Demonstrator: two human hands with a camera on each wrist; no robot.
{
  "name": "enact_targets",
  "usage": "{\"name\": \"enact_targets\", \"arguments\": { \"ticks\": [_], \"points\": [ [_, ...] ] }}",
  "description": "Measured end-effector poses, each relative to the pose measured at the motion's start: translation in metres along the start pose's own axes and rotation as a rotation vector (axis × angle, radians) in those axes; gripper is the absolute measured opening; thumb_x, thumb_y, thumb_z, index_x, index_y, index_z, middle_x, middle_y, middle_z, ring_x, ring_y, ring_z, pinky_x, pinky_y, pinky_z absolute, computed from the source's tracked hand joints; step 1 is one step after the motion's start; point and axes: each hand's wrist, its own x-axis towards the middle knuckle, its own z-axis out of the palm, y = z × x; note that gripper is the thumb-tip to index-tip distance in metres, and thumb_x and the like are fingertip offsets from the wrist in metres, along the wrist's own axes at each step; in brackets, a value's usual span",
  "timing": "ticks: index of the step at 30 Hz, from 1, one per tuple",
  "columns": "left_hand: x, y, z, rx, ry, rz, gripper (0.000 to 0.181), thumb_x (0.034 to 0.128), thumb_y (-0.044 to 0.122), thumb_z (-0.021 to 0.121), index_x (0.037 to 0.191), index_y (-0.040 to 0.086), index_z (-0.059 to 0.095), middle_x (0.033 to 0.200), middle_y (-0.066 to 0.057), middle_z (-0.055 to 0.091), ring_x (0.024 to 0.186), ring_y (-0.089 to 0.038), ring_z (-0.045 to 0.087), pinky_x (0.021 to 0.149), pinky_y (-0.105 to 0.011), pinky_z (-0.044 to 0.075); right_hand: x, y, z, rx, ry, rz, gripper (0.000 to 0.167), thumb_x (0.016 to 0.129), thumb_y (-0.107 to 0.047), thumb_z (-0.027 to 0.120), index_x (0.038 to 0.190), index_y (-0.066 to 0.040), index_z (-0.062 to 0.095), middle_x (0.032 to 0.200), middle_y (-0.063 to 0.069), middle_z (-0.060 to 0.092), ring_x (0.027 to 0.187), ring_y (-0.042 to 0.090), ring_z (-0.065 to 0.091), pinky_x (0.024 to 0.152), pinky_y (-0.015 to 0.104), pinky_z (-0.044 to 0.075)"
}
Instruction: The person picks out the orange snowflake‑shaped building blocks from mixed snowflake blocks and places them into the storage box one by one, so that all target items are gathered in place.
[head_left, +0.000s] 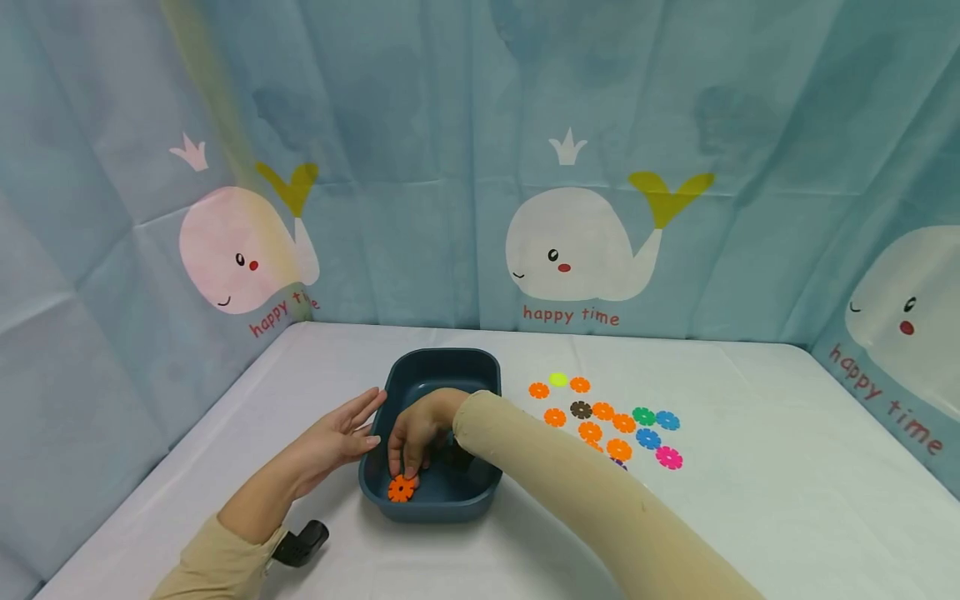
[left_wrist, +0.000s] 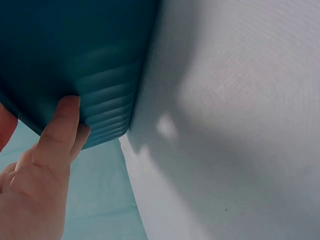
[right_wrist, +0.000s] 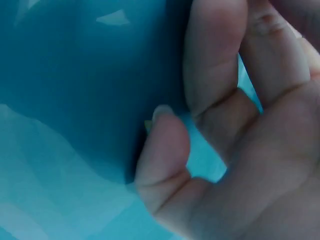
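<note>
My right hand reaches down into the dark blue plastic bin, its fingers bent. At its fingertips is an orange notched flower-shaped disc, pinched close to the bin's near left corner. Most of that disc is hidden in the right wrist view, where the curled fingers and thumb show against the blue bin. My left hand rests on the left side of the bin with its fingers extended. In the left wrist view, a straight finger touches the bin's ribbed outer wall.
Right of the bin, several notched discs lie spread on the white tablecloth: orange discs, a pink disc, a green disc, blue discs and a brown disc. A whale-printed curtain hangs behind.
</note>
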Motion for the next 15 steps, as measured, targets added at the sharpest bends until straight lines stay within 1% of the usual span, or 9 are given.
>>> {"name": "enact_targets", "arguments": {
  "ticks": [2, 4, 8, 10, 15],
  "points": [
    [0.000, 0.000, 0.000, 0.001, 0.003, 0.001, 0.082, 0.0967, 0.002, 0.055, 0.156, 0.004, -0.001, 0.162, -0.013, 0.004, 0.143, -0.048, 0.001, 0.110, -0.062, 0.016, -0.001, 0.002, -0.002, 0.023, -0.004, -0.008, 0.015, 0.089, -0.005, 0.068, 0.103, -0.012, 0.070, 0.091, 0.004, 0.070, 0.084, 0.016, 0.060, 0.081, 0.031, 0.048],
    [0.001, 0.001, 0.000, -0.002, 0.003, 0.004, 0.081, 0.0968, 0.002, 0.055, 0.156, 0.004, -0.001, 0.162, -0.013, 0.004, 0.143, -0.048, 0.001, 0.111, -0.062, 0.015, -0.005, 0.005, -0.005, 0.063, -0.010, -0.014, 0.022, 0.089, -0.004, 0.068, 0.110, -0.012, 0.068, 0.094, 0.006, 0.070, 0.086, 0.016, 0.061, 0.087, 0.033, 0.049],
    [0.001, 0.001, 0.001, -0.006, 0.001, 0.007, 0.080, 0.0973, 0.001, 0.053, 0.156, 0.004, -0.002, 0.162, -0.013, 0.003, 0.143, -0.048, 0.000, 0.111, -0.062, 0.015, -0.013, 0.012, -0.011, 0.114, -0.008, -0.007, 0.039, 0.089, -0.004, 0.069, 0.126, -0.013, 0.060, 0.098, 0.008, 0.071, 0.090, 0.017, 0.064, 0.097, 0.043, 0.047],
    [0.001, 0.001, 0.001, -0.005, 0.001, 0.006, 0.080, 0.0974, 0.001, 0.052, 0.156, 0.004, -0.002, 0.162, -0.013, 0.003, 0.143, -0.047, 0.001, 0.111, -0.062, 0.015, -0.018, 0.014, -0.012, 0.118, 0.006, -0.001, 0.043, 0.089, -0.005, 0.069, 0.129, -0.014, 0.058, 0.098, 0.008, 0.071, 0.092, 0.017, 0.065, 0.098, 0.048, 0.046],
    [-0.001, 0.002, 0.001, 0.002, 0.004, 0.004, 0.080, 0.0971, 0.002, 0.054, 0.156, 0.003, -0.001, 0.162, -0.014, 0.003, 0.143, -0.048, 0.001, 0.111, -0.061, 0.016, -0.028, 0.014, -0.008, 0.112, 0.040, -0.009, 0.042, 0.090, -0.007, 0.068, 0.130, -0.014, 0.057, 0.096, 0.006, 0.072, 0.091, 0.017, 0.066, 0.094, 0.048, 0.048]
  ]
}}
